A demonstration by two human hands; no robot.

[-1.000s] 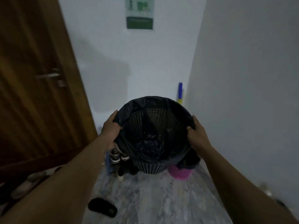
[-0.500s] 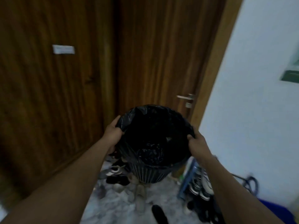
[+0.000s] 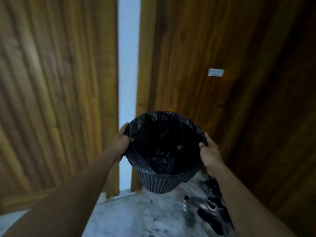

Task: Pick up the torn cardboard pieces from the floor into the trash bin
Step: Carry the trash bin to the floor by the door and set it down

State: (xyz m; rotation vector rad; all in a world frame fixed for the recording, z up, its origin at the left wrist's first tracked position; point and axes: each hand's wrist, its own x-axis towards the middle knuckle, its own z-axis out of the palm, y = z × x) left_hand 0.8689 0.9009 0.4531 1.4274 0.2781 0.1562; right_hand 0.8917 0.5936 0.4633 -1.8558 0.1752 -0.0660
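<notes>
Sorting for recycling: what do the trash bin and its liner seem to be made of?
The trash bin looks like moulded plastic, dark and matt: its wall is an open lattice of thin ribs. The liner seems thin plastic film, black and glossy: it crinkles, catches light and folds over the rim.

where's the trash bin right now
In the head view, the trash bin is centre frame, held by its rim between the left hand and right hand, in front of a wooden door.

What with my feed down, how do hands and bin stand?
Left grip and right grip on bin rim. Bin lined with black bag; no cardboard in sight. Shoes on floor, lower right.
</notes>
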